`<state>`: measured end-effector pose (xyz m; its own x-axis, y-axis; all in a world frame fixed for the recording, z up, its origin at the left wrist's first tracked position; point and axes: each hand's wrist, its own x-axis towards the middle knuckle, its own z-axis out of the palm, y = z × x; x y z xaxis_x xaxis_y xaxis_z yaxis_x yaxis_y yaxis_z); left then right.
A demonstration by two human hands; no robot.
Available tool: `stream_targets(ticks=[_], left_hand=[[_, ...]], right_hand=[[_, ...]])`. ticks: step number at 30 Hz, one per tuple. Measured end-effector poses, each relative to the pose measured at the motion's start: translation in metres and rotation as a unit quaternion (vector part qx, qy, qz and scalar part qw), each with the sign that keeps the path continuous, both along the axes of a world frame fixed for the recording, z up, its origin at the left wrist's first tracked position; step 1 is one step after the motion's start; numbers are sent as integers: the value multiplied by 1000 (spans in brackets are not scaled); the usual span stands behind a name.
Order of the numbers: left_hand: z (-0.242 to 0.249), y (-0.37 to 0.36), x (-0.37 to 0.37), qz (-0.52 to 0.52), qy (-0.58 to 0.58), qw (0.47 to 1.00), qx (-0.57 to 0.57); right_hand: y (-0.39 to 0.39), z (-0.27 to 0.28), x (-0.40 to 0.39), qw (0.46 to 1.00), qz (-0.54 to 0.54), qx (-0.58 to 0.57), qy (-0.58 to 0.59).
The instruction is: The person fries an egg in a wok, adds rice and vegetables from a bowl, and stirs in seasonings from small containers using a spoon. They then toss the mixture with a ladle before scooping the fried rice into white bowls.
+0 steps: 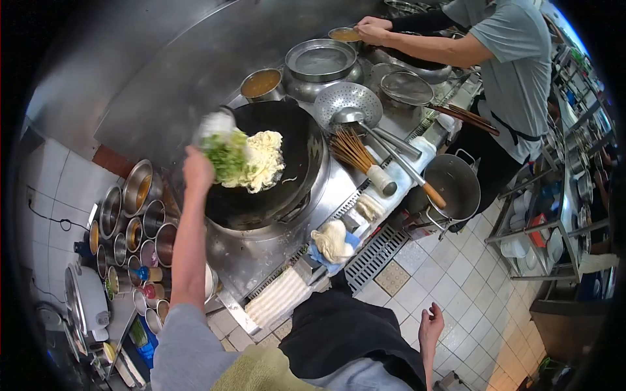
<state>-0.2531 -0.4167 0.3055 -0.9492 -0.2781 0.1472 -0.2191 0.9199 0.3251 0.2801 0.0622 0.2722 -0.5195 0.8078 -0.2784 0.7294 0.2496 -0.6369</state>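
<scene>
My left hand (197, 171) reaches over the left side of a large black wok (241, 212). It grips a pale, shiny bowl (218, 124) that is smeared by motion and tipped toward the wok. Chopped greens (225, 158) spill from it beside a pile of pale yellow, noodle-like food (266, 156); the exact kind of food I cannot make out. My right hand (430, 326) hangs low at my side above the tiled floor, with loosely bent fingers apart and nothing in them.
Right of the wok lie a perforated strainer (345, 104), a wooden-handled ladle (404, 163) and a bamboo brush (355, 153). Several metal containers (138, 187) crowd the left. A co-worker (505, 72) stands at the upper right by another pan. A deep pot (452, 187) sits below.
</scene>
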Motion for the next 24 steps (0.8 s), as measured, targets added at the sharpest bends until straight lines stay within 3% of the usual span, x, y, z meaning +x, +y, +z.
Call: stream_targets(ticks=[2, 7, 10, 11, 12, 13, 15, 16, 18, 19, 24], left_hand=[[-12, 32, -3, -82, -20, 991, -100], [-8, 57, -13, -71, -42, 987, -135], [7, 62, -13, -68, -55, 986, -142], [10, 62, -12, -63, -56, 986, -142], [19, 65, -8, -51, -58, 986, -146], [28, 68, -3, -44, -41, 986, -155], [53, 80, 15, -14, -27, 986, -166], [69, 88, 25, -7, -2, 987, -158], [86, 100, 37, 13, 27, 987, -156], [90, 103, 41, 14, 58, 986, -155], [101, 129, 61, 48, 95, 983, -151]], right_hand=[[11, 8, -36, 999, 34, 23, 27], [42, 43, -138, 995, 46, -6, 87], [69, 48, -206, 980, 81, 66, 168], [81, 48, -231, 941, 180, 239, 161], [93, 48, -248, 861, 271, 403, 152], [106, 39, -260, 858, 283, 398, 159], [131, 14, -290, 897, 371, 239, 4], [138, 11, -303, 892, 387, 236, 12], [146, 7, -323, 917, 384, 75, -77], [148, 8, -327, 925, 377, 20, 45], [172, 50, -349, 915, 367, -141, 95]])
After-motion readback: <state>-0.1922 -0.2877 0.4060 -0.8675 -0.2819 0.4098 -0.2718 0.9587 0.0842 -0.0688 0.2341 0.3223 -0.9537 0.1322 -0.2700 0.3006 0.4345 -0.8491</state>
